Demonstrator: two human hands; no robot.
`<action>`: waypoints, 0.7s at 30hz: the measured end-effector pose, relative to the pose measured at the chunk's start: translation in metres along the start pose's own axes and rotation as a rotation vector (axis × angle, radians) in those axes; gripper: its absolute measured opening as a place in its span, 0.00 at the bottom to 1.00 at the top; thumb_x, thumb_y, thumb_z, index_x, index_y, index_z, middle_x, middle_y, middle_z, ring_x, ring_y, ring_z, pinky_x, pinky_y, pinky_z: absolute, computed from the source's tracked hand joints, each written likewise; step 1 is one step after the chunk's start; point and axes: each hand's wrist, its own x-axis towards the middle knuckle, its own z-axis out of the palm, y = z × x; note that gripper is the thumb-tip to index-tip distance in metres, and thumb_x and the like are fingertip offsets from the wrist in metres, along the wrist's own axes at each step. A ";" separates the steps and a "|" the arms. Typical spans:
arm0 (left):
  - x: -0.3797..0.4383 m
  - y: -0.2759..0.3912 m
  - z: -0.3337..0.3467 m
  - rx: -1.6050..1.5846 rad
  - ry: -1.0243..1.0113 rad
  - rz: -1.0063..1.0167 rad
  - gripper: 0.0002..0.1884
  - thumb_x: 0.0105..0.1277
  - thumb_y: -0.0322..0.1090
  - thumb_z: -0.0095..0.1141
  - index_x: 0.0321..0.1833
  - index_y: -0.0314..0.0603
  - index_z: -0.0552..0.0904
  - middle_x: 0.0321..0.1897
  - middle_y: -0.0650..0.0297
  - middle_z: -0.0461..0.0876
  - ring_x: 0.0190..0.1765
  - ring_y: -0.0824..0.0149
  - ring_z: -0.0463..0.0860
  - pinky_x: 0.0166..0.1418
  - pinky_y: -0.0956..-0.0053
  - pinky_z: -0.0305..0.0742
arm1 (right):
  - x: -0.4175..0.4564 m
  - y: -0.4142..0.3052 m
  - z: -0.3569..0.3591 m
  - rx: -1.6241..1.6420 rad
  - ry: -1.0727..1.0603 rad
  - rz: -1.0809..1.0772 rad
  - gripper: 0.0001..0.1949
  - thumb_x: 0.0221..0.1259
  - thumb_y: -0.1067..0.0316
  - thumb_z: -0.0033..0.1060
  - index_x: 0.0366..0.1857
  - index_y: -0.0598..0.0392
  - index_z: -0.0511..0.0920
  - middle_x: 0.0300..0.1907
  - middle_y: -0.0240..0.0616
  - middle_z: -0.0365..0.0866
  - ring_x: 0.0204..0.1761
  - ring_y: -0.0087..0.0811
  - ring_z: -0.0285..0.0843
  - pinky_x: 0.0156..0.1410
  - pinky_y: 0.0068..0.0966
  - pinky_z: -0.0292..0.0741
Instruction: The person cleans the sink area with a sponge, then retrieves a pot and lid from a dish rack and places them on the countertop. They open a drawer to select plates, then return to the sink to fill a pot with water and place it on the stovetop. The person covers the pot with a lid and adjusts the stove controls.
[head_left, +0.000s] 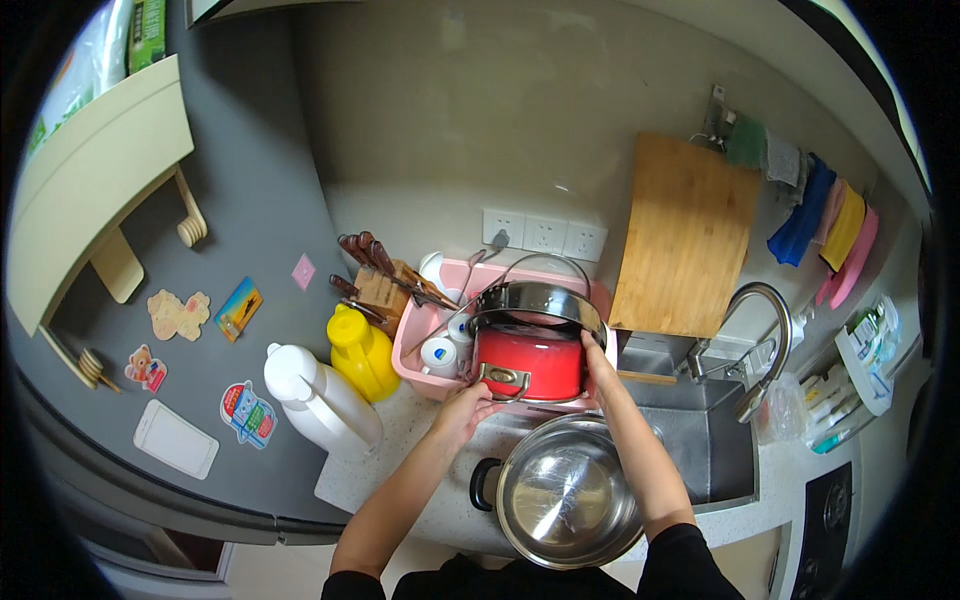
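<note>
A red pot (541, 367) sits tilted in a pink plastic basin (409, 369), its steel side handle facing me. My left hand (463, 411) grips that handle with thumb and fingers. My right hand (596, 369) holds the pot's right side; some of its fingers are hidden behind the pot. Steel cookware with a dark shiny wall (536, 298) lies over the red pot. White mugs (439, 355) stand in the basin to the left. A wide stainless steel pot (566, 480) with a black handle rests on the counter, partly under my right forearm.
A yellow jug (363, 352), a white thermos jug (322, 401) and a wooden knife block (381, 294) stand left of the basin. To the right are a steel sink (694, 442), a curved faucet (776, 322) and an upright wooden cutting board (682, 240). A grey refrigerator (247, 187) borders the left.
</note>
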 end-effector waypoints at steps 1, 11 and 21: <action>0.000 -0.002 0.002 -0.006 0.014 -0.013 0.11 0.57 0.25 0.51 0.43 0.32 0.76 0.43 0.54 0.79 0.47 0.58 0.80 0.55 0.59 0.77 | -0.002 0.000 0.001 0.102 -0.031 0.028 0.32 0.61 0.37 0.48 0.60 0.52 0.69 0.57 0.42 0.75 0.59 0.38 0.71 0.62 0.40 0.68; -0.024 -0.010 0.008 -0.102 -0.039 0.082 0.18 0.51 0.21 0.45 0.48 0.30 0.72 0.41 0.51 0.79 0.44 0.54 0.82 0.55 0.56 0.77 | -0.035 0.001 0.016 0.133 -0.024 -0.121 0.38 0.54 0.50 0.57 0.67 0.58 0.56 0.63 0.46 0.64 0.61 0.37 0.67 0.60 0.31 0.70; -0.038 -0.025 0.019 -0.367 -0.107 0.193 0.11 0.50 0.17 0.41 0.35 0.38 0.69 0.25 0.63 0.70 0.28 0.68 0.72 0.42 0.69 0.74 | -0.069 -0.007 0.023 0.129 0.005 -0.248 0.41 0.55 0.53 0.59 0.69 0.62 0.51 0.70 0.47 0.53 0.70 0.39 0.52 0.70 0.31 0.56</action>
